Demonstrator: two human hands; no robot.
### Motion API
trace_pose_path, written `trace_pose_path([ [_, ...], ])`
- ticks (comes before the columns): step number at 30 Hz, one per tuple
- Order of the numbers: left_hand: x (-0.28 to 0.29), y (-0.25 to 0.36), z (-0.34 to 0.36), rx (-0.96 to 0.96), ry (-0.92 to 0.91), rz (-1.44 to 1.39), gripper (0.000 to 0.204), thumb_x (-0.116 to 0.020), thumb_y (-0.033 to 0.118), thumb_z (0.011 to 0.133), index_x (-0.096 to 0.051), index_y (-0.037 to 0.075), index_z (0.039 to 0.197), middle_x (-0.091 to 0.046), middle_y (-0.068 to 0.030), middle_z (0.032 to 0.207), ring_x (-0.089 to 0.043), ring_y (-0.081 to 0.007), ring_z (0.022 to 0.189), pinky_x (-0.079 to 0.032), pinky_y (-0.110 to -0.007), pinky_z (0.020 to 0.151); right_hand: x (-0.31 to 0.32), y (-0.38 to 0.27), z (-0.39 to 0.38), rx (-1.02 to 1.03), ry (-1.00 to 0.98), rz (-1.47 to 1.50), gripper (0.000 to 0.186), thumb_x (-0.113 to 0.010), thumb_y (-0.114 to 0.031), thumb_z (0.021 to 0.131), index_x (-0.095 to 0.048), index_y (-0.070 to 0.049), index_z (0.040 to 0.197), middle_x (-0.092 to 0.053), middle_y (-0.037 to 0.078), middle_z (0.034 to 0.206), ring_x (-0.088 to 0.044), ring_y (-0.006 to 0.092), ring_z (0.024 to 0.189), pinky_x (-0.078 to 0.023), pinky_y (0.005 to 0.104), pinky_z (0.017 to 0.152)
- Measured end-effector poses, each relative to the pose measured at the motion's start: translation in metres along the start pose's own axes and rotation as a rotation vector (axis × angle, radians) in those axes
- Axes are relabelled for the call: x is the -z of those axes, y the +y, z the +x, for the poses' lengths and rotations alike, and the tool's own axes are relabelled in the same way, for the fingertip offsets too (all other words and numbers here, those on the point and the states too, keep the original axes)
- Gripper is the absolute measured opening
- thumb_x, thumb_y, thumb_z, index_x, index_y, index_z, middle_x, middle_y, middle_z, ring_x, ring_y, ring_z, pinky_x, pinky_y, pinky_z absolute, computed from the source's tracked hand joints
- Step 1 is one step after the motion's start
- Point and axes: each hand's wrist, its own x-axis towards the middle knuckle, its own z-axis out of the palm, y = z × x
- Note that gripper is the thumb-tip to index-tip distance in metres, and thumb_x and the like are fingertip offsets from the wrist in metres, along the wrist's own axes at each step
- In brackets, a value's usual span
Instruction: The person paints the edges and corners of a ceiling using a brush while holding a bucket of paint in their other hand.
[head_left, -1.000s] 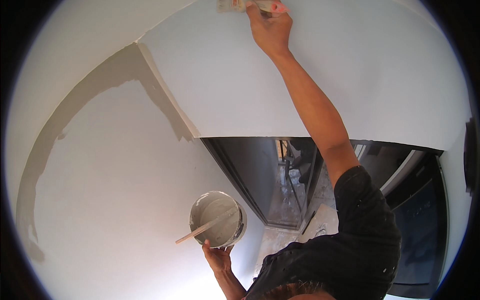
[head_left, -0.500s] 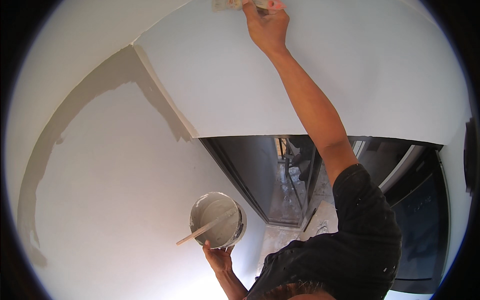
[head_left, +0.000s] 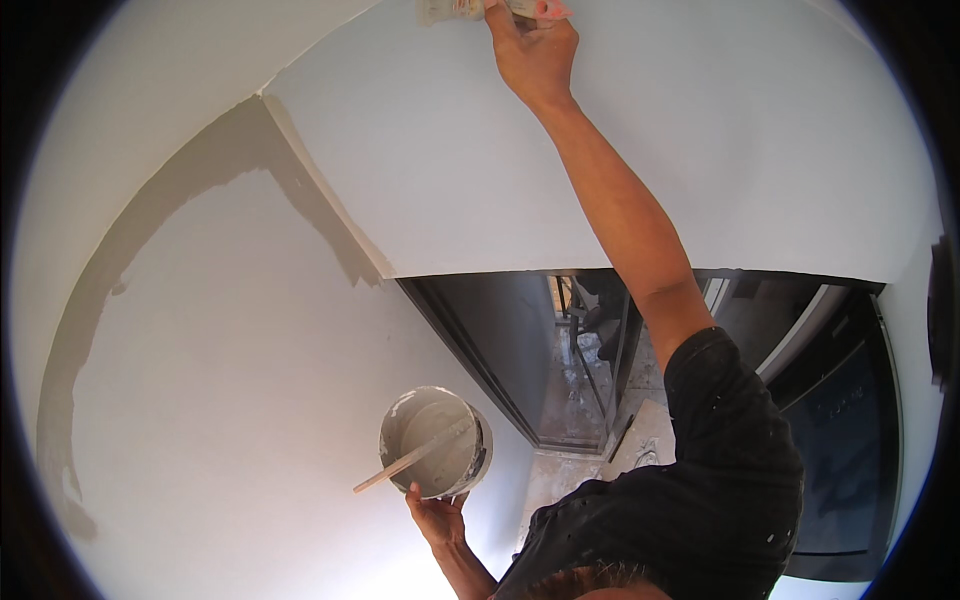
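My right hand (head_left: 535,55) is closed on the handle of a paintbrush (head_left: 448,8) with a pink-marked end, held against the upper wall (head_left: 760,130) at the top of the view. Low at centre, my left hand (head_left: 436,515) holds a paint-smeared bucket (head_left: 480,445) from below, fingers curled at its underside. The bucket has grey paint inside, and a wooden stick (head_left: 380,478) lies across it, jutting past the lower-left rim. A grey painted band (head_left: 210,150) follows the top edge of the left wall (head_left: 220,360), down to the left and along the corner to the right.
Below the upper wall is a dark-framed opening (head_left: 480,330) showing a ladder-like frame and a dirty floor. A dark glossy door (head_left: 835,450) stands at the right. A pale board (head_left: 645,435) lies on the floor, partly hidden by my black-shirted body and arm.
My right hand and the brush have moved slightly up and left along the wall. The view has shifted slightly. My left hand still holds the bucket in nearly the same place.
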Motion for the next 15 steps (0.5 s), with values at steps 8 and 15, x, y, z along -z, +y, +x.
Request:
trace_pose_path([
  [8, 0.0063, -0.0018, 0.0033, 0.017, 0.005, -0.049, 0.088, -0.07, 0.05, 0.085, -0.032, 0.011, 0.154, -0.043, -0.0199, 0.151, -0.053, -0.0394, 0.131, -0.057, -0.058, 0.096, 0.0039, -0.0029, 0.0008, -0.04, -0.013, 0.008, 0.018, -0.067, -0.01, 0.096, -0.065, 0.002, 0.11, -0.072, 0.009, 0.091, -0.067, 0.0144, 0.083, -0.055, 0.0288, 0.075],
  [15, 0.0084, -0.0017, 0.0038, 0.018, 0.008, -0.037, 0.086, -0.069, 0.05, 0.086, -0.034, 0.011, 0.153, -0.045, -0.0202, 0.149, -0.054, -0.0395, 0.129, -0.057, -0.058, 0.096, 0.0052, -0.0041, 0.0018, -0.003, 0.001, -0.012, 0.018, -0.067, -0.01, 0.096, -0.066, 0.002, 0.11, -0.072, 0.009, 0.09, -0.066, 0.0143, 0.084, -0.054, 0.0289, 0.075],
])
